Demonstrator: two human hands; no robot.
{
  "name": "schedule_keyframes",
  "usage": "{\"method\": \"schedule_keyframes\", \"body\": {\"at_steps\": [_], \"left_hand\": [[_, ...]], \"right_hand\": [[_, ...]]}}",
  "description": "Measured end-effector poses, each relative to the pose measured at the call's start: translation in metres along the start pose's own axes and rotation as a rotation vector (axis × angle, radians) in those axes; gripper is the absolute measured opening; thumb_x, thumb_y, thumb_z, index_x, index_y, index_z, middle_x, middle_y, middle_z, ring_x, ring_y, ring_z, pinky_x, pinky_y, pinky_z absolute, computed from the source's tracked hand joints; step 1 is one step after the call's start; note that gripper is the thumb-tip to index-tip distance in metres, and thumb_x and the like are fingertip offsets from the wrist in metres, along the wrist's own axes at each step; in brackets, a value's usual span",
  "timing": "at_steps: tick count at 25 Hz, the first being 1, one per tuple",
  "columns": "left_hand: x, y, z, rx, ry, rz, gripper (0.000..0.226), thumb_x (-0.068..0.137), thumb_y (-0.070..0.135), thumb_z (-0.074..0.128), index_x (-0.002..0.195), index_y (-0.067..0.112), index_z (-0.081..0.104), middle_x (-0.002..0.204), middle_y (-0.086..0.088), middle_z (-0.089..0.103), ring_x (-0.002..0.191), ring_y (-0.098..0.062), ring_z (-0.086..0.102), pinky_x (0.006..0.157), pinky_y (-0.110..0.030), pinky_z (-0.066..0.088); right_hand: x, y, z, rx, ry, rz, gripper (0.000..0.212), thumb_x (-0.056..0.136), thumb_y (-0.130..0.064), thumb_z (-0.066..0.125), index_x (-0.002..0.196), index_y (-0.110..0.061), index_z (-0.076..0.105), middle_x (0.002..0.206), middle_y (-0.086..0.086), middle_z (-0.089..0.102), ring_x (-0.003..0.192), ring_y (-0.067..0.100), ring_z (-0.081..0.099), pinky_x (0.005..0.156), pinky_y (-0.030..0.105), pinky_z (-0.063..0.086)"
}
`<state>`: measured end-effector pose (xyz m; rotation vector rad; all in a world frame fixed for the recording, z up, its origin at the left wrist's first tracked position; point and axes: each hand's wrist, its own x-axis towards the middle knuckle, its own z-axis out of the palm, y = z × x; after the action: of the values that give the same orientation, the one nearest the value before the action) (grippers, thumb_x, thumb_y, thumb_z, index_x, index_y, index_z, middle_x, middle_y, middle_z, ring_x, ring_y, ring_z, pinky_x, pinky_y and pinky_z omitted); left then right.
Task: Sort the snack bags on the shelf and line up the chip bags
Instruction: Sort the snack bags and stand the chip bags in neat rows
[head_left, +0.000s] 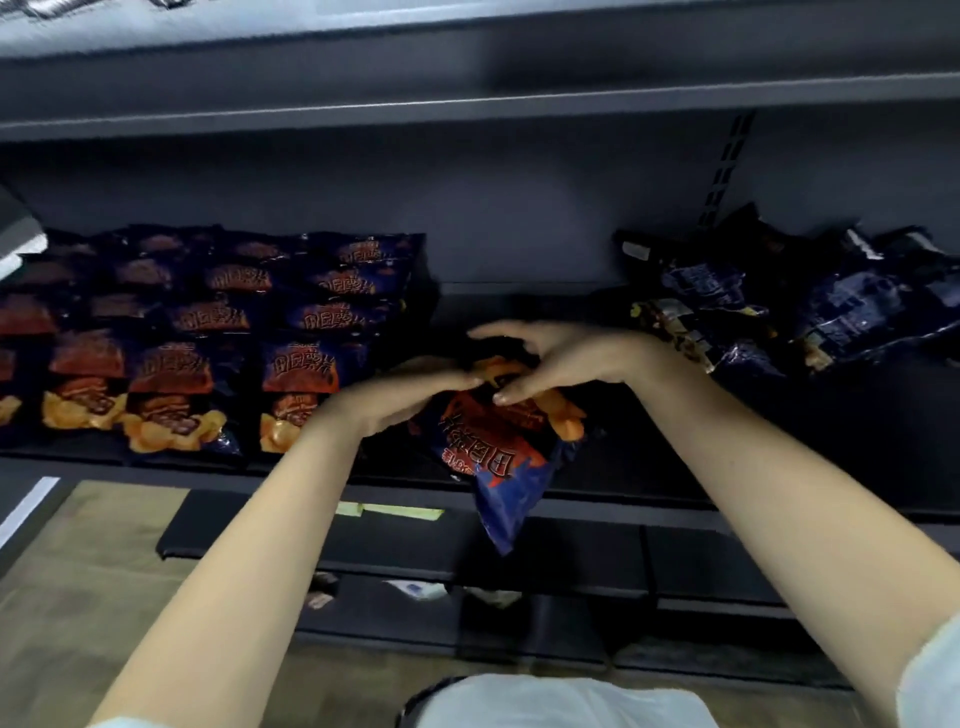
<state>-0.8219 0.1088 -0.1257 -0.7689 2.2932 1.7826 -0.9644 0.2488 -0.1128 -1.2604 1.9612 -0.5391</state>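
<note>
One chip bag (501, 452), navy w/ orange pic, text upside-down

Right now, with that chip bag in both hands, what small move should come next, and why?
Probably turn the chip bag around and lay it beside the lined-up rows: its print reads upside down against theirs, and bare shelf lies there.
</note>
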Motion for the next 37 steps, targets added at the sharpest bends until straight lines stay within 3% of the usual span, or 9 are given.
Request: {"method": "schedule_keyframes", "body": {"at_steps": [3,7,12,16,20,23,29,33,37], "left_hand": [[0.001,-0.013,-0.017,-0.519,0.069,0.033,0.045,0.085,0.058,0.046,0.115,0.026,0.059,0.116,-0.002,0.064,0.109,-0.024,0.059,0.086,-0.039,0.047],[0.014,-0.026,-0.005,-0.853,0.149,0.191,0.064,0.076,0.063,0.046,0.128,0.027,0.045,0.114,-0.002,0.067,0.104,-0.026,0.064,0.089,-0.041,0.050],[0.027,-0.024,0.037,-0.759,0.349,0.312,0.036,0.087,0.016,0.062,0.121,0.020,0.049,0.114,-0.001,0.063,0.104,-0.022,0.062,0.081,-0.041,0.054],[0.033,-0.024,0.026,-0.446,0.456,0.353,0.031,0.086,0.016,0.063,0.110,0.033,0.053,0.106,0.007,0.064,0.103,-0.013,0.061,0.093,-0.036,0.048],[0.029,-0.020,0.028,-0.274,0.373,0.421,0.033,0.088,0.011,0.060,0.107,0.037,0.052,0.098,0.019,0.060,0.089,0.009,0.058,0.081,-0.013,0.046],[0.036,-0.034,0.027,-0.118,0.402,0.483,0.047,0.089,0.013,0.060,0.125,0.037,0.044,0.112,0.019,0.057,0.097,0.019,0.052,0.086,-0.004,0.040],[0.055,-0.071,0.029,0.355,0.661,0.381,0.061,0.093,0.019,0.049,0.147,0.011,0.022,0.150,-0.010,0.031,0.137,-0.021,0.031,0.112,-0.028,0.022],[0.065,-0.076,0.038,0.846,0.482,0.334,0.068,0.090,0.046,0.016,0.145,0.008,0.027,0.154,-0.013,0.021,0.141,-0.029,0.018,0.115,-0.037,0.011],[0.073,-0.079,0.032,0.870,0.459,0.311,0.057,0.097,0.039,0.030,0.145,0.009,0.025,0.154,-0.013,0.020,0.143,-0.029,0.013,0.116,-0.039,0.008]], "right_hand": [[-0.005,0.010,0.003,0.407,0.272,-0.089,0.074,0.083,-0.013,0.069,0.142,-0.036,0.031,0.135,-0.009,0.044,0.117,0.005,0.037,0.088,0.023,0.039],[0.005,0.015,0.018,1.115,0.829,-0.174,0.072,0.084,0.008,0.058,0.139,-0.030,0.030,0.118,-0.009,0.050,0.110,0.013,0.052,0.083,0.041,0.052],[0.012,0.033,0.079,0.996,0.919,-0.124,0.059,0.075,-0.004,0.073,0.113,-0.037,0.043,0.116,0.005,0.055,0.109,0.018,0.057,0.097,0.049,0.047],[0.002,0.047,0.061,0.897,0.971,-0.096,0.060,0.078,-0.011,0.074,0.126,-0.025,0.041,0.125,-0.002,0.051,0.119,0.015,0.051,0.098,0.029,0.045],[0.003,0.057,0.052,0.786,0.517,-0.222,0.063,0.073,-0.015,0.075,0.126,-0.024,0.044,0.126,0.003,0.057,0.117,0.014,0.055,0.096,0.032,0.047],[0.020,0.060,0.066,0.716,0.617,-0.109,0.053,0.075,-0.007,0.076,0.120,-0.018,0.050,0.116,0.004,0.062,0.112,0.019,0.058,0.096,0.037,0.048],[0.068,0.050,0.045,0.719,0.979,0.070,0.042,0.078,-0.004,0.069,0.115,-0.014,0.054,0.105,-0.002,0.062,0.098,0.013,0.059,0.083,0.027,0.047],[0.108,0.040,0.024,0.705,1.011,0.101,0.044,0.082,-0.005,0.062,0.125,-0.012,0.050,0.114,0.001,0.060,0.105,0.015,0.056,0.087,0.025,0.043],[0.145,0.028,0.016,0.707,1.036,0.106,0.055,0.084,-0.006,0.059,0.135,-0.015,0.041,0.119,0.000,0.056,0.110,0.015,0.053,0.084,0.015,0.040]]}}
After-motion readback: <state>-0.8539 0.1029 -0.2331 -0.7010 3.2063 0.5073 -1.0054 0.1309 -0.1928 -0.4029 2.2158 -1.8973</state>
